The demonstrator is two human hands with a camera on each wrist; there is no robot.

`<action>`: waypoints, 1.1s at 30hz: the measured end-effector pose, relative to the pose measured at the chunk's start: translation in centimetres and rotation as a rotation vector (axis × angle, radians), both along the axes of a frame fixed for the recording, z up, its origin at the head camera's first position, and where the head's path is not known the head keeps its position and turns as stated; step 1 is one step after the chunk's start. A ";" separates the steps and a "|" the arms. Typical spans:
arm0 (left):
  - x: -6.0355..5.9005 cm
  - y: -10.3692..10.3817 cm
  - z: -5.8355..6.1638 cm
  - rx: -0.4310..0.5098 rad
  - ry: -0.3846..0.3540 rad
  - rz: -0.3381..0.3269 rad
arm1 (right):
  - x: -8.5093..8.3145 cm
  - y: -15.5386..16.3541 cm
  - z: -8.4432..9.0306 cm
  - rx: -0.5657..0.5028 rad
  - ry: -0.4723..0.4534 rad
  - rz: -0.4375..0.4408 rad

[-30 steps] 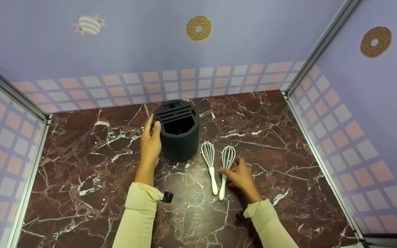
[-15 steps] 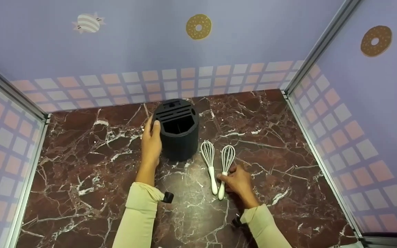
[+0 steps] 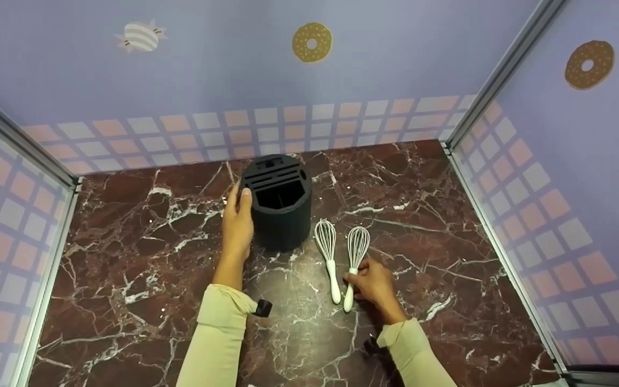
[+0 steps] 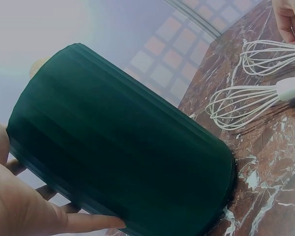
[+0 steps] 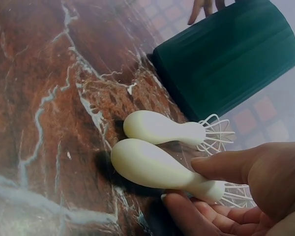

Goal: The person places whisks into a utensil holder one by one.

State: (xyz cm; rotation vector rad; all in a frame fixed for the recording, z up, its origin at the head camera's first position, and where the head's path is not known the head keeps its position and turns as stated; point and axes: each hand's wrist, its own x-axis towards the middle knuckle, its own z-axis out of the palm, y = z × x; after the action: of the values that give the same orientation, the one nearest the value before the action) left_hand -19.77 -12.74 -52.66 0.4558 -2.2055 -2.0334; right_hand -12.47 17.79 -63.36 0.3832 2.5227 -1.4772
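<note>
A dark round utensil holder [image 3: 281, 226], with slots and one large compartment in its top, stands upright on the table. My left hand [image 3: 238, 226] holds its left side, thumb near the rim and fingers round toward the back. Two white-handled wire whisks lie side by side to the right of the holder. My right hand [image 3: 375, 284] pinches the right whisk [image 3: 353, 269] between thumb and fingers, at the handle's neck just below the wires. The left whisk [image 3: 329, 258] lies untouched beside it, its wires close to the holder's base. The right wrist view shows both bulbous handle ends.
The dark red marbled table [image 3: 143, 258] has white veins. A patterned back wall [image 3: 223, 64] rises behind the holder, with panels on the left and right [image 3: 573, 188] joined by metal strips.
My right hand has slid a little down the right whisk, from the base of the wires to the handle's neck. My left hand, the holder and the left whisk stay in place.
</note>
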 end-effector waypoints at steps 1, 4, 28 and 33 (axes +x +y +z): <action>0.0 0.0 0.0 0.001 0.004 0.001 | 0.0 0.0 0.0 -0.037 -0.013 -0.009; 0.1 0.0 0.0 -0.005 0.003 -0.002 | -0.1 0.2 0.0 -0.139 -0.053 -0.037; 0.4 -0.3 0.4 -0.048 -0.052 -0.047 | -2.9 0.5 3.3 -0.188 0.060 0.004; 0.4 -0.4 0.3 -0.042 -0.034 -0.049 | -4.0 0.7 4.4 -0.182 0.107 0.028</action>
State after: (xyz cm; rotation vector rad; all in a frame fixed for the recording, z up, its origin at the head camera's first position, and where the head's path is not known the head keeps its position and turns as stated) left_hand -19.38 -13.12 -52.40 0.4391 -2.2960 -2.0135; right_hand -16.47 18.46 -58.91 0.2455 2.4332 -1.7426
